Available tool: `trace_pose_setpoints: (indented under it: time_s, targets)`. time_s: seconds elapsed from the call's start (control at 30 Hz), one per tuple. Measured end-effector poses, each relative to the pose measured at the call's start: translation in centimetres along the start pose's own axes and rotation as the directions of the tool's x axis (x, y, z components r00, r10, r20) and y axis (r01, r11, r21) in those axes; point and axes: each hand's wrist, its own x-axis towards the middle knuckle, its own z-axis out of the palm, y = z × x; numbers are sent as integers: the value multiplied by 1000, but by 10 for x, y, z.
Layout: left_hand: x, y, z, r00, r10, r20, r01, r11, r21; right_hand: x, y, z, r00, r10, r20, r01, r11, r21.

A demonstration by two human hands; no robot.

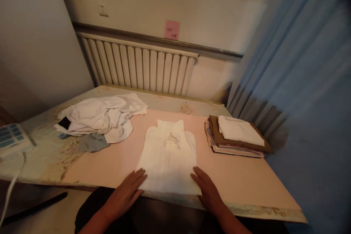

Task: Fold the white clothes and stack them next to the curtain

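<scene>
Lengthwise from the table's near edge (246, 208), the white garment (170, 164) is flanked by left hand (128, 189) and right hand (207, 189), fingers extended.

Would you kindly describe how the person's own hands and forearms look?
The bare left hand and bare right hand wear no gloves; no sleeve, watch or bracelet shows on the forearms, and no ring or marking is discernible.
</scene>
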Motion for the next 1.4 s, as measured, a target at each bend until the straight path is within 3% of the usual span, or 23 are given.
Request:
trace_pose_setpoints:
  time_s: [0.1,0.3,0.63,0.83,1.03,1.23,1.33,1.4]
  targets:
    - [-2,-6,2,999,-33,-23,33,999,-12,15,10,0,1000,-10,-11,9,999,-49]
    - [2,-29,6,998,45,-37,-47,998,-40,42,28,4,991,-135,-15,133,985,-111]
    - [43,-63,6,998,47,-33,-49,997,-67,72,40,3,957,-291,1,288,949,-131]
    - [71,-69,13,997,63,36,-60,995,-77,84,48,5,952,-303,41,306,946,-107]
    - [88,-74,24,994,65,91,-53,989,-136,89,51,7,962,-240,127,246,969,-32]
    - [73,-70,16,997,68,47,-54,964,-259,81,44,4,982,-150,111,140,985,100]
    - [51,-63,7,997,55,59,-32,939,-342,69,31,-11,983,-110,150,78,975,207]
    - [36,-55,0,993,5,122,44,917,-396,60,18,-27,976,-60,209,-1,960,280]
